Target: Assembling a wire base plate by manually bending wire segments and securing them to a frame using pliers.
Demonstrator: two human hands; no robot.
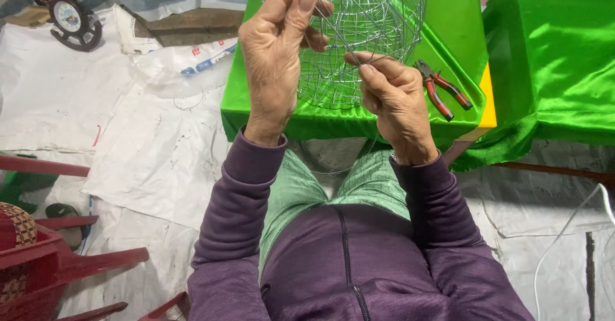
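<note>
White plastic sheeting [154, 161] covers the floor all round the seated person, who wears a purple zip top and green trousers. Ahead stands a low table [461, 45] draped in shiny green cloth, and a second green-draped surface [557, 58] sits just to its right. At the lower left is a red plastic chair [57, 263]. On the table rests a round wire basket [378, 20] of thin silvery mesh, its top cut off by the frame edge. The left hand [272, 58] is raised against the basket's left side, its fingers [306, 0] pinched shut on a thin wire strand [333, 29] near the top. The right hand [397, 100] is lower, in front of the basket, thumb and forefinger closed on the same strand's lower end. Red-handled pliers [442, 90] lie on the cloth just right of the right hand, untouched. A small round clock [70, 16] lies on the sheeting at the far left
</note>
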